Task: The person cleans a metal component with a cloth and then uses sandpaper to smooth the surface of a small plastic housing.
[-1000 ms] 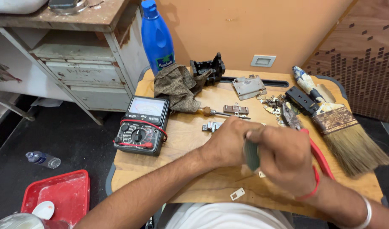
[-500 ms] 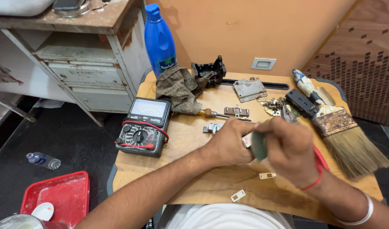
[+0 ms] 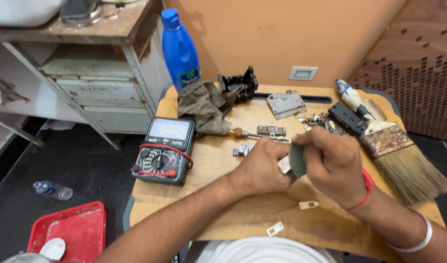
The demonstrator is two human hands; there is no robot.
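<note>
Over the middle of a small wooden table (image 3: 218, 160), my left hand (image 3: 260, 165) pinches a small white part (image 3: 284, 164). My right hand (image 3: 330, 163) is closed around a folded grey-green abrasive sheet (image 3: 296, 159) that presses against that part. Both hands touch each other above the tabletop. Two small white plastic pieces (image 3: 308, 205) (image 3: 275, 228) lie on the wood just below the hands.
A black multimeter (image 3: 163, 150) sits at the table's left. A blue bottle (image 3: 179, 48), a brown rag (image 3: 204, 104), a black plastic housing (image 3: 239, 84), metal brackets (image 3: 286, 103) and a screwdriver (image 3: 252, 134) lie behind. A wide paintbrush (image 3: 394, 146) lies right. A red tray (image 3: 70, 231) rests on the floor.
Both hands have shifted slightly up and right together, and the grey-green sheet has moved against the white part. The white piece below the hands has come into view.
</note>
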